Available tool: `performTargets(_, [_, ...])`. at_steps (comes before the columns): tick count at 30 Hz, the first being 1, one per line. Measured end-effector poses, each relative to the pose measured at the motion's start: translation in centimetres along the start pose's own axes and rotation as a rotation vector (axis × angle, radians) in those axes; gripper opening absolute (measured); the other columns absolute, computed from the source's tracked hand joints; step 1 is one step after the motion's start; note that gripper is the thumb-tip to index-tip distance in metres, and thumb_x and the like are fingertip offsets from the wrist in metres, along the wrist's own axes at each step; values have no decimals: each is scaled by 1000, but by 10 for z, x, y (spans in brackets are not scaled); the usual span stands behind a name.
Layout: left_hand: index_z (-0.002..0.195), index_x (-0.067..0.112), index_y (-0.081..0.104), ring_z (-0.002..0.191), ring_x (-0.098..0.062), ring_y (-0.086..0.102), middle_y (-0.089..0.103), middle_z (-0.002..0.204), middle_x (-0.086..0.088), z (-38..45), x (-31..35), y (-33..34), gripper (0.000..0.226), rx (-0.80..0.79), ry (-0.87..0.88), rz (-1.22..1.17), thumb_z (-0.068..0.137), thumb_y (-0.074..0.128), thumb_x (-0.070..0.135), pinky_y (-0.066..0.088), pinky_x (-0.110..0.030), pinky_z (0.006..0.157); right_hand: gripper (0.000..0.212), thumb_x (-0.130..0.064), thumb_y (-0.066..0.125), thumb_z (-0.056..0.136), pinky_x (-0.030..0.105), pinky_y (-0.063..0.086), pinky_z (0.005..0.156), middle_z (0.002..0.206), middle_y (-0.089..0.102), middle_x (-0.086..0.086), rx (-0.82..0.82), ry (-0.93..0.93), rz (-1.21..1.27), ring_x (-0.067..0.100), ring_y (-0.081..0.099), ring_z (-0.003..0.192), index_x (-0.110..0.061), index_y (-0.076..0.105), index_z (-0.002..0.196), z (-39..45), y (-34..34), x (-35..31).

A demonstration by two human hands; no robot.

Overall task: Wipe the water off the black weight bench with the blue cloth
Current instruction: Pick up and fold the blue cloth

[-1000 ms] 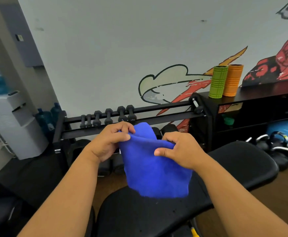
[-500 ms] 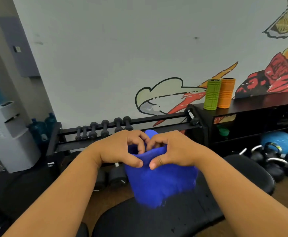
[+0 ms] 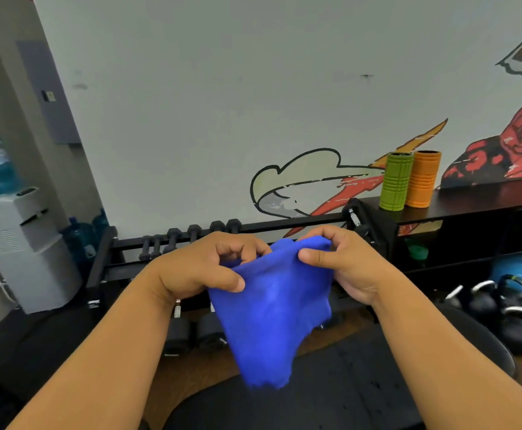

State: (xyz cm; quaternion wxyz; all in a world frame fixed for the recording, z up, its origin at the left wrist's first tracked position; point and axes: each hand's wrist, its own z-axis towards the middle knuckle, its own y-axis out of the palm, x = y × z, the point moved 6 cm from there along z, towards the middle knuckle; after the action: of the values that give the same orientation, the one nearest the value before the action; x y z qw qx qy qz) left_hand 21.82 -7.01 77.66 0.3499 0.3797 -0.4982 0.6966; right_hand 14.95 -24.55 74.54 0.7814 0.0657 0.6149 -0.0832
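The blue cloth [image 3: 272, 311] hangs in the air in front of me, held by its top edge. My left hand [image 3: 203, 268] pinches its upper left part and my right hand [image 3: 343, 262] pinches its upper right corner, the two hands a little apart. The cloth's lower end dangles just above the black weight bench [image 3: 346, 383], which fills the bottom of the view under my forearms. Small wet specks show on the bench pad to the right of the cloth.
A black dumbbell rack [image 3: 166, 243] stands behind the cloth against the painted wall. A water dispenser [image 3: 14, 243] is at the left. A green foam roller [image 3: 397, 181] and an orange one [image 3: 422, 180] stand on a dark shelf [image 3: 486, 203]. Kettlebells [image 3: 514, 321] lie at the right.
My hands, which were pressed together on the bunched cloth, have drawn apart and spread its top edge. The cloth now hangs lower and wider over the bench.
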Motion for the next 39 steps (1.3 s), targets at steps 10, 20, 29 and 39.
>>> performTargets(10, [68, 13, 54, 120, -24, 56, 62, 118, -13, 18, -23, -12, 13, 130, 21, 101, 63, 66, 18, 45, -39, 93, 41, -21, 75, 68, 32, 57, 71, 97, 74, 12, 77, 103, 170, 24, 71, 88, -4, 66, 104, 8, -15, 14])
performTargets(20, [70, 12, 51, 69, -10, 52, 57, 79, 4, 41, -75, -14, 53, 308, -261, 317, 60, 71, 59, 43, -24, 66, 22, -34, 72, 78, 29, 56, 69, 86, 74, 1, 271, -8, -48, 19, 70, 82, -16, 70, 92, 12, -56, 6])
performTargets(29, [108, 24, 53, 78, -23, 65, 65, 93, -9, 69, -108, 22, 34, 876, -209, -397, 82, 74, 19, 54, -34, 66, 43, -23, 80, 73, 35, 58, 72, 108, 69, 8, 414, 184, 90, 22, 70, 90, -14, 60, 111, -17, -93, 56])
performTargets(39, [114, 20, 55, 91, -22, 66, 64, 113, -5, 118, -169, 134, 24, 267, -513, -642, 93, 58, 12, 57, -40, 68, 35, -28, 58, 84, 37, 56, 69, 94, 73, 19, 467, 373, 731, 33, 71, 78, 1, 74, 95, -105, -124, 138])
